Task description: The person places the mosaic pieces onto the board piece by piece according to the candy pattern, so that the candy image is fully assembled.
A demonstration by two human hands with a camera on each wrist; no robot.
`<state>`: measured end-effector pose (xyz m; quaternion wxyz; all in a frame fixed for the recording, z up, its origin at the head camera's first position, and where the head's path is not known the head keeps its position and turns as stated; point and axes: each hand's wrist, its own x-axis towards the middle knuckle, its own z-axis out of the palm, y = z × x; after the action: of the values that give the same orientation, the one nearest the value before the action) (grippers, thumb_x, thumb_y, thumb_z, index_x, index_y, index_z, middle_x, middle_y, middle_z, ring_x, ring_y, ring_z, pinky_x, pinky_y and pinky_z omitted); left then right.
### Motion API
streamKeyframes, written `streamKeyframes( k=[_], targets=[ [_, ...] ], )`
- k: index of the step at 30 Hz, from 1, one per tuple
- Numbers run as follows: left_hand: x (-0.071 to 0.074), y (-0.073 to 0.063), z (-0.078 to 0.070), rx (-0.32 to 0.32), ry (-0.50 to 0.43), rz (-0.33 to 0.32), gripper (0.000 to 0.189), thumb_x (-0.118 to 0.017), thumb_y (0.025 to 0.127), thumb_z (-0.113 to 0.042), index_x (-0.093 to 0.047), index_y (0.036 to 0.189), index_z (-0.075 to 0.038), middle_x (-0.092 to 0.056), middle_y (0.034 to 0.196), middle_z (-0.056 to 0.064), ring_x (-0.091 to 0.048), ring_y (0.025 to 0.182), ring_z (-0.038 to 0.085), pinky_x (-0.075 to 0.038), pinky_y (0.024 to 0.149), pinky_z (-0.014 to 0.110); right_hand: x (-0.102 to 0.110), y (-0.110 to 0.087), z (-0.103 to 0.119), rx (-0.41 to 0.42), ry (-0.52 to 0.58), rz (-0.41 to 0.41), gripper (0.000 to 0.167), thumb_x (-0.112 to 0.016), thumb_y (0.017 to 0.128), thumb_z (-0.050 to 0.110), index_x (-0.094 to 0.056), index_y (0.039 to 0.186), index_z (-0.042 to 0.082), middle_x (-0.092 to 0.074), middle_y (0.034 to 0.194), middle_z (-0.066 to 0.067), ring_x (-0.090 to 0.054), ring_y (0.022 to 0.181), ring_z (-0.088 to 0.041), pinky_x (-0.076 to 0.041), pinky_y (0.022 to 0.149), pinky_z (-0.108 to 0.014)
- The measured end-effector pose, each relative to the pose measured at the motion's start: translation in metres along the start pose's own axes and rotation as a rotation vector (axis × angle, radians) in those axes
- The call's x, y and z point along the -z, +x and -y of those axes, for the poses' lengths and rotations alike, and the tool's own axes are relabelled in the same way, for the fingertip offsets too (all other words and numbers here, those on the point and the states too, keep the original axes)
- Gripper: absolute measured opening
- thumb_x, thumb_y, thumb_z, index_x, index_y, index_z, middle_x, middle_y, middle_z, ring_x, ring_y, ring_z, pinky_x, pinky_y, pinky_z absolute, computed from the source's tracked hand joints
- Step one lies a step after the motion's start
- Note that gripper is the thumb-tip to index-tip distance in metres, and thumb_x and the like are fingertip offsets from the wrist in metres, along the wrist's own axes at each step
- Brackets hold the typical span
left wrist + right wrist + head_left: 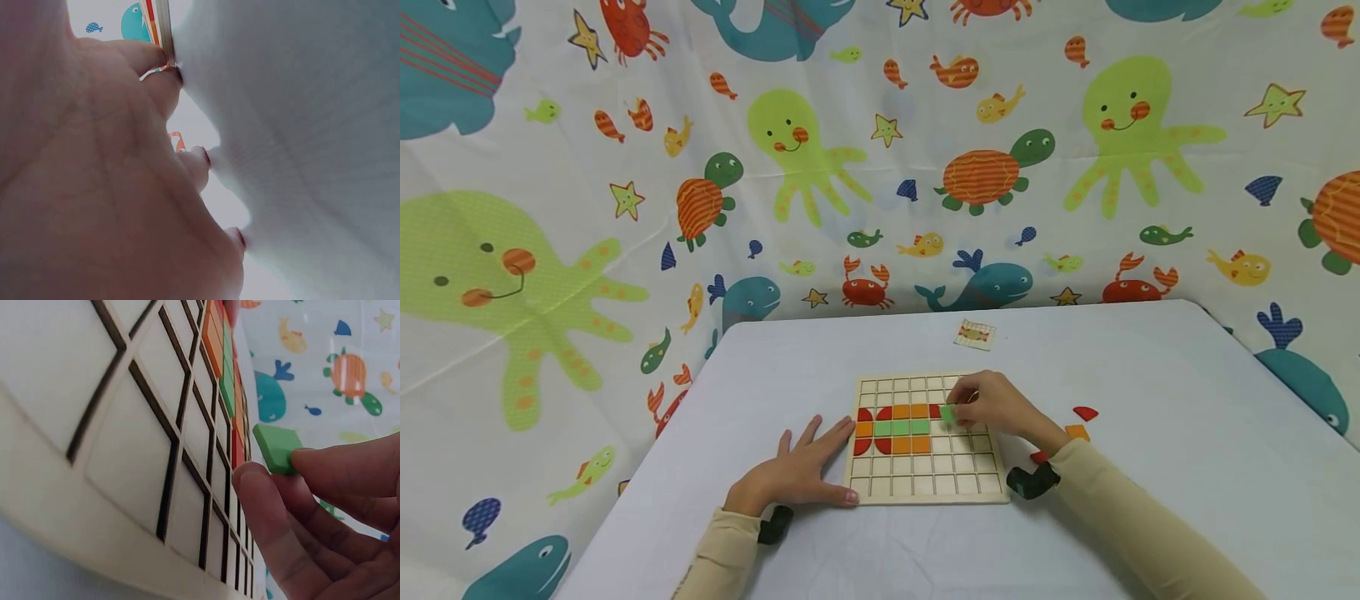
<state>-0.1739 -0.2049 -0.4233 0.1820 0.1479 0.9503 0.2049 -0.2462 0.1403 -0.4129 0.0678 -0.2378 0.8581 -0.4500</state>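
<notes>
A wooden grid board (925, 486) lies on the table with red, orange and green tiles set in three of its rows. My right hand (996, 404) pinches a green square tile (278, 449) between thumb and fingers. In the right wrist view this tile is tilted and held just off the board. Close by in the upper tile row sits a red tile (935, 412). My left hand (797, 475) is spread flat, its thumb and fingertips at the board's left edge. The left wrist view shows mostly its palm (112, 169), with fingertips down on the white tabletop.
Beside my right forearm lie loose tiles: a red one (1085, 412), an orange one (1077, 432) and another red one (1039, 457) partly hidden by the arm. A small pattern card (975, 334) lies behind the board. A printed curtain (895, 167) hangs past the table's far edge.
</notes>
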Motion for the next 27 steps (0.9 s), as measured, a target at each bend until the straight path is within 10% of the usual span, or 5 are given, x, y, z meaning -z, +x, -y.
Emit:
streamKeyframes(
  k=[27],
  targets=[
    [-0.001,0.001,0.001,0.01,0.011,-0.004,0.117,-0.087,0.081,-0.06,-0.028,0.172,-0.017,-0.022,0.178,0.004,0.001,0.163,0.042,0.007,0.122,0.073,-0.023,0.005,0.001,0.003,-0.166,0.023,0.009,-0.076,0.093,0.0,-0.073,0.091,0.008,-0.063,0.082,0.002,-0.056,0.079,-0.018,-0.051,0.073,-0.032]
  ],
)
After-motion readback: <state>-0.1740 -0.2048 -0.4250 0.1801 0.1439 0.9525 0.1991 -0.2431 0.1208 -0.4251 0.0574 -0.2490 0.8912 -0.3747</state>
